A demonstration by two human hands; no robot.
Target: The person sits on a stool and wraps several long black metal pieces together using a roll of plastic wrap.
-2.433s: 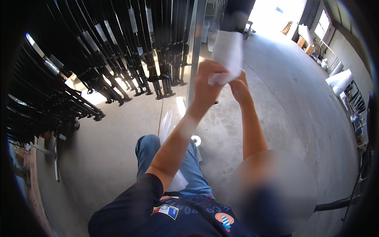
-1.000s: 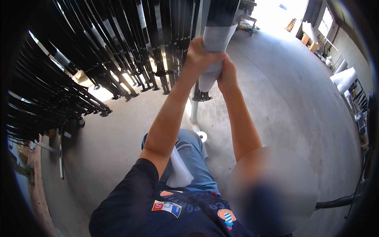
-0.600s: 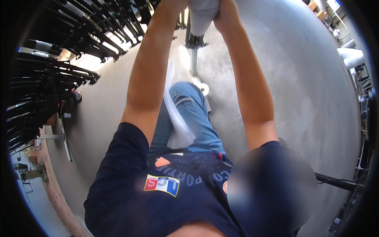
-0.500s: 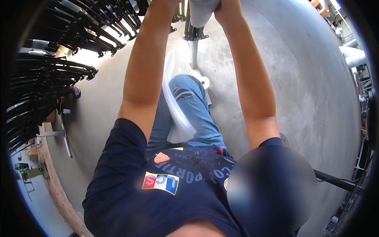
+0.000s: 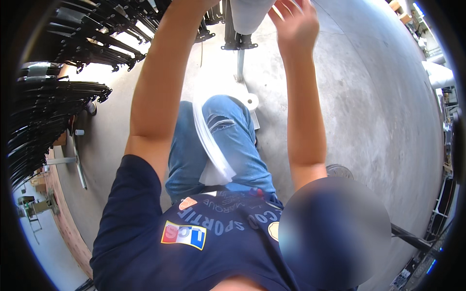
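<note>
At the top edge, a white wrap (image 5: 246, 17) surrounds part of a bundle of black metal bars (image 5: 238, 42), whose ends with small lugs stick out below it. My right hand (image 5: 297, 22) is just to the right of the wrap, its fingers spread and blurred, holding nothing that I can see. My left arm reaches up to the left of the bundle; the fingers of my left hand (image 5: 206, 2) are cut off by the frame edge. Thin white sheets (image 5: 211, 145) of soft packing material hang in a curved strip over my jeans.
Many black metal bars (image 5: 53, 111) hang or stack in rows at the left and upper left. A grey metal post (image 5: 240, 65) stands below the bundle. By my knee is a white roll (image 5: 250, 101). Grey concrete floor (image 5: 378, 121) spreads to the right.
My right hand has come away from the white wrap to the right, and its fingers have opened. My left arm has shifted slightly left. The view has moved a little.
</note>
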